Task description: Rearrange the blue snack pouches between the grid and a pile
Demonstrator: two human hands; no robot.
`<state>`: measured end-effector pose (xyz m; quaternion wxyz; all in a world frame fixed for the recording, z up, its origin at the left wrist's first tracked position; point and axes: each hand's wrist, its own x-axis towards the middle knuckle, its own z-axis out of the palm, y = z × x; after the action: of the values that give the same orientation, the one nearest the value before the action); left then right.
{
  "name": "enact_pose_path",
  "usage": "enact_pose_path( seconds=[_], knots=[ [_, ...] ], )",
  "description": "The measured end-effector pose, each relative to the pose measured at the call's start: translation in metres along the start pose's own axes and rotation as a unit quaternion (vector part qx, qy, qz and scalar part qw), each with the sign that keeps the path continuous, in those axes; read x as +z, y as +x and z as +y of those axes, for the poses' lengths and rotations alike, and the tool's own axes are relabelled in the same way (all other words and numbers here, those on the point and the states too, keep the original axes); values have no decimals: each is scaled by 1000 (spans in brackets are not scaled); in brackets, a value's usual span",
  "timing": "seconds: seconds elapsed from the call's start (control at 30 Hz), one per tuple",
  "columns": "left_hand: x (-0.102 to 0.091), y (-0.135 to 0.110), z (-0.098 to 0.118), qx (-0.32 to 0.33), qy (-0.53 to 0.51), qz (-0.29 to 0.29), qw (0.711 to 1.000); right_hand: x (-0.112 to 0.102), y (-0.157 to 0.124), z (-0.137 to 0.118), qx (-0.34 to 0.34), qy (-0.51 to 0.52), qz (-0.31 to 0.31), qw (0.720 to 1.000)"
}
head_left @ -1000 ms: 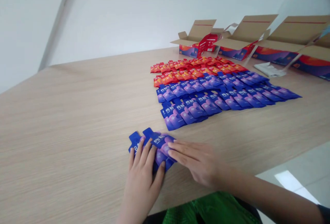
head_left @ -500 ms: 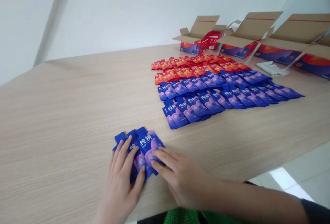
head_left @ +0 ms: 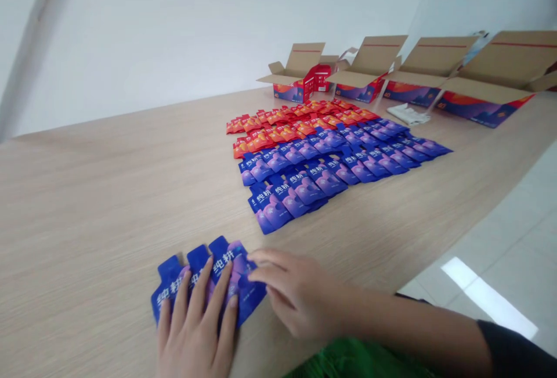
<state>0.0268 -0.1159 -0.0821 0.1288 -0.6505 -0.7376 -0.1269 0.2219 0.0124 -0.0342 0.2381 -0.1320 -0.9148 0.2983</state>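
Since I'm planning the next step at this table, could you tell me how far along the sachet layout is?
Done: red sachets and blue sachets lie in ranks on the wooden table. In hand: the left hand rests on three more blue sachets, with the right hand at their edge. Left: the nearest blue row looks shorter than the others. The open cartons stand beyond.

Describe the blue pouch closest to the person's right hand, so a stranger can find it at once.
On the wooden table, apart from the blue pouch rows, three pouches lie under the left hand. The rightmost pouch is the one the right hand touches.
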Motion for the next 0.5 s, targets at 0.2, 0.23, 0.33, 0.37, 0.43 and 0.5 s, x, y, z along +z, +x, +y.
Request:
enact_pose_path(
  seconds=[0.2, 0.23, 0.33, 0.37, 0.43, 0.5],
  knots=[
    [1, 2, 0, -21, 33, -17, 999, -82, -16, 82, 97, -202, 122, 967],
    [2, 2, -1, -22, 36, -22, 999, -92, -19, 98, 108, -236, 111, 959],
    [4, 4, -3, -29, 39, -21, 999, -112, -27, 135, 114, -304, 54, 944],
    [4, 4, -3, -29, 39, -20, 999, -115, -29, 142, 113, -317, 36, 941],
    [3, 6, -3, -33, 38, -18, 999, -118, -32, 151, 109, -331, 11, 937],
    [2, 7, -1, -39, 36, -22, 998, -117, -33, 155, 106, -335, -3, 936]
  ],
)
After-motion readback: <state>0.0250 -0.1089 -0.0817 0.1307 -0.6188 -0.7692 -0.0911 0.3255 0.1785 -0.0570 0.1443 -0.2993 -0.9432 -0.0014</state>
